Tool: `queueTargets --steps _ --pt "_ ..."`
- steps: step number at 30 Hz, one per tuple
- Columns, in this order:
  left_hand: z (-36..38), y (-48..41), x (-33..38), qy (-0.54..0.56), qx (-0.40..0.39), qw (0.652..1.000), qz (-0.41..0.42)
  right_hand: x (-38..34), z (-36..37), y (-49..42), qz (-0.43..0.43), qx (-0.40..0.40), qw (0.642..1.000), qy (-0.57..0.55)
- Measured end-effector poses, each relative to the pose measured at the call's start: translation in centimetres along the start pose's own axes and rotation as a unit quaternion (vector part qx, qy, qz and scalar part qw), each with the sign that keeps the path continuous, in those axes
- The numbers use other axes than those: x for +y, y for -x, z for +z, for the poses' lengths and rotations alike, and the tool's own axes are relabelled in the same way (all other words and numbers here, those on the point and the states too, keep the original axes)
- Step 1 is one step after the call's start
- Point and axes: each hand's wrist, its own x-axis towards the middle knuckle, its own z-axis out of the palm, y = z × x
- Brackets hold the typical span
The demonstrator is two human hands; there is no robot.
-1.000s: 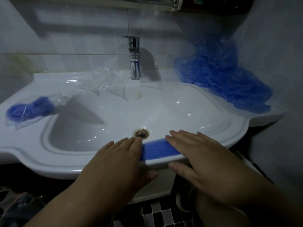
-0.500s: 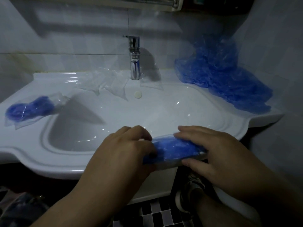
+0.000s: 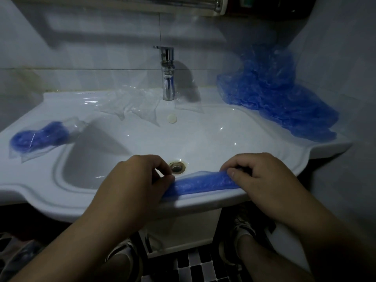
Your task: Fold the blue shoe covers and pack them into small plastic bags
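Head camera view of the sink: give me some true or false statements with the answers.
1. The left hand and right hand pinch one shoe cover on the sink's front rim. True.
2. The packed bag lies right of the faucet. False: it lies left, on the rim.
3. The pile of covers sits in the back right corner. True.
4. The faucet is running. False: no water shows.

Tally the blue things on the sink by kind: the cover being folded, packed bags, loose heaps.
folded shoe cover, pinched at its ends by the left hand and the right hand: 1
packed bag: 1
heap of loose shoe covers, single covers too tangled to count: 1
Total: 3
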Motion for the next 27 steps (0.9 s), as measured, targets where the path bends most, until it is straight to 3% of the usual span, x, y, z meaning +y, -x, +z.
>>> queueTargets --steps 7,16,18,21,24,27 --pt "0.3 -0.5 0.0 -0.075 0.031 0.997 -0.007 -0.7 0.8 -0.2 0.019 0.038 0.994 0.099" --pt "-0.5 -0.2 -1.2 -0.196 0.016 0.98 0.018 -0.7 0.5 -0.4 0.001 0.018 0.994 0.106" --pt "-1.1 -0.3 -1.5 -0.255 0.058 0.964 0.041 -0.7 0.6 -0.5 -0.002 0.018 0.994 0.108" --pt "-1.3 0.3 0.2 -0.192 0.156 0.961 0.126 -0.7 0.5 -0.5 -0.005 0.01 0.994 0.111" --pt "0.8 1.5 2.3 -0.181 0.079 0.95 0.24 -0.6 0.5 -0.7 -0.008 -0.004 0.992 0.123" --pt "2.6 1.7 2.5 -0.217 -0.09 0.943 0.235 -0.6 0.5 -0.9 -0.007 0.001 0.991 0.131"
